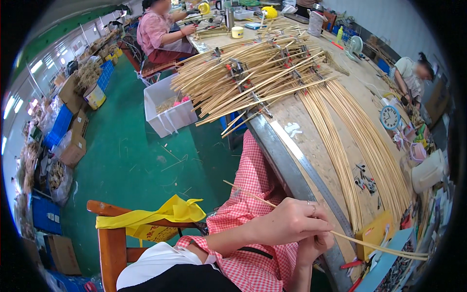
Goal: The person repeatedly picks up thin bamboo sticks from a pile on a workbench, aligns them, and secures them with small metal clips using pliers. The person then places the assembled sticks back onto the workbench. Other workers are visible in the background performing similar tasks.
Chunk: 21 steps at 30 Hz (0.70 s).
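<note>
My left hand (292,223), with a ring on one finger, is closed around a thin pale bamboo strip (357,241). Right beside it, partly under the left fingers, my right hand (315,245) is closed on the same strip. The strip crosses my lap from upper left to lower right. Past my hands it shows as two thin lengths lying close together, reaching over the table's near corner. Most of my right fingertips are hidden. Beneath my hands is a red-and-white checked apron (253,214).
Long bamboo strips (335,141) lie along the worktable (311,126), near small clips (365,180) and a yellow box (374,233). Farther off is a heap of clamped strips (243,73). A white bin (163,117) and wooden chair (114,253) stand left. Two people sit at the table.
</note>
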Available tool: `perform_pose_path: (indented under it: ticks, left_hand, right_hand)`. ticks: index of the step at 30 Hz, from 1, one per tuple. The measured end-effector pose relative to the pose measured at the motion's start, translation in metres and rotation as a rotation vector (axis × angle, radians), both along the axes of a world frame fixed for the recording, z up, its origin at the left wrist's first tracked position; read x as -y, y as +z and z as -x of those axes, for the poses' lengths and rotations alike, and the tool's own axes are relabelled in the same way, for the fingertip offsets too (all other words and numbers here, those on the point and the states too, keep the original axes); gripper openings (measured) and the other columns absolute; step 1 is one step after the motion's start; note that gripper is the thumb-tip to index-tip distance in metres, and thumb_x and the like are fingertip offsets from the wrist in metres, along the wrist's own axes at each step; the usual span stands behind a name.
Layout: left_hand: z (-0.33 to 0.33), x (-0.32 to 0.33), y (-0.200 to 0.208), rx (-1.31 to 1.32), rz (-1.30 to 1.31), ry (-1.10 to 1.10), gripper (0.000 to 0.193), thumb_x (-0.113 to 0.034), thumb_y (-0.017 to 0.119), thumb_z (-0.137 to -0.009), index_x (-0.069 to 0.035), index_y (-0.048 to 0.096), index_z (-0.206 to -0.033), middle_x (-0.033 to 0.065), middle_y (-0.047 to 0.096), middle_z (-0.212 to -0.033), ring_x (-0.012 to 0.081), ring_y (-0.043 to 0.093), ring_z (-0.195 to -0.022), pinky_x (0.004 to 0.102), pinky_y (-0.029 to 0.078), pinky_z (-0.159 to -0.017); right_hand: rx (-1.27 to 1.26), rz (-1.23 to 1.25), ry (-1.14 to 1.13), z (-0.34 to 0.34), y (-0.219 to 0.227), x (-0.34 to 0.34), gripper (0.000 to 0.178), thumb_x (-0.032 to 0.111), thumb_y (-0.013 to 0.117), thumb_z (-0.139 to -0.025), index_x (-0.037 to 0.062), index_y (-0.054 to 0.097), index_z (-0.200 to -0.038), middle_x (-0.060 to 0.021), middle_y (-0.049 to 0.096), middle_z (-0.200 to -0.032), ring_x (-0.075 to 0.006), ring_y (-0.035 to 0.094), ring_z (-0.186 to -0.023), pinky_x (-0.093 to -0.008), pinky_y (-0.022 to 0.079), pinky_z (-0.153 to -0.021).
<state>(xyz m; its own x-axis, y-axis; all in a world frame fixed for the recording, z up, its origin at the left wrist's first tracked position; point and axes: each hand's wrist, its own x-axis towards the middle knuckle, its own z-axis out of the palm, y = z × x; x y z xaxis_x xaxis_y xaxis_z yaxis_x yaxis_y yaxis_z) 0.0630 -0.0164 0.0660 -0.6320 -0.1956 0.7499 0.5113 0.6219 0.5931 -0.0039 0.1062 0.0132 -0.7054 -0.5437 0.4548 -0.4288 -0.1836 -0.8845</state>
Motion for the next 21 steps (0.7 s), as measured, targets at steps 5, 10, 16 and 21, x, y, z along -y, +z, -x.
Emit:
perform_pose_path:
  ticks: [5, 10, 16, 21]
  left_hand:
    - [0.001, 0.003, -0.003, 0.007, 0.057, 0.028, 0.022, -0.008, 0.070, -0.072, -0.006, 0.070, -0.094, 0.0064, 0.065, -0.085, 0.0217, 0.066, -0.074, 0.0300, 0.053, -0.058]
    - [0.002, 0.002, -0.002, 0.003, 0.082, 0.045, 0.023, -0.008, 0.070, -0.072, -0.006, 0.070, -0.095, 0.0057, 0.064, -0.083, 0.0209, 0.065, -0.073, 0.0300, 0.053, -0.058]
    - [0.000, 0.010, 0.001, -0.004, 0.074, 0.155, 0.017, -0.006, 0.071, -0.069, -0.005, 0.065, -0.085, 0.0056, 0.062, -0.082, 0.0235, 0.064, -0.075, 0.0332, 0.052, -0.057]
    - [-0.001, 0.018, 0.000, 0.057, 0.114, 0.114, 0.014, -0.009, 0.072, -0.075, -0.005, 0.068, -0.088, 0.0051, 0.063, -0.082, 0.0212, 0.064, -0.071, 0.0315, 0.051, -0.056]
  right_hand:
    - [-0.091, 0.047, -0.046, -0.005, 0.003, 0.010, 0.014, 0.007, 0.058, -0.093, -0.0049, 0.064, -0.088, -0.0080, 0.067, -0.087, -0.0131, 0.061, -0.078, -0.0267, 0.048, -0.071]
    - [-0.043, 0.037, -0.018, -0.002, -0.001, 0.010, 0.008, 0.002, 0.060, -0.090, -0.0041, 0.064, -0.088, -0.0081, 0.066, -0.086, -0.0145, 0.062, -0.077, -0.0281, 0.048, -0.071]
    - [-0.380, -0.239, 0.043, 0.027, 0.026, -0.011, 0.013, 0.005, 0.063, -0.088, -0.0037, 0.063, -0.098, -0.0081, 0.062, -0.074, -0.0165, 0.059, -0.066, -0.0287, 0.048, -0.062]
    - [0.089, 0.175, -0.058, 0.036, 0.040, -0.033, 0.022, 0.014, 0.068, -0.088, -0.0057, 0.061, -0.095, -0.0104, 0.057, -0.077, -0.0148, 0.055, -0.056, -0.0245, 0.047, -0.049]
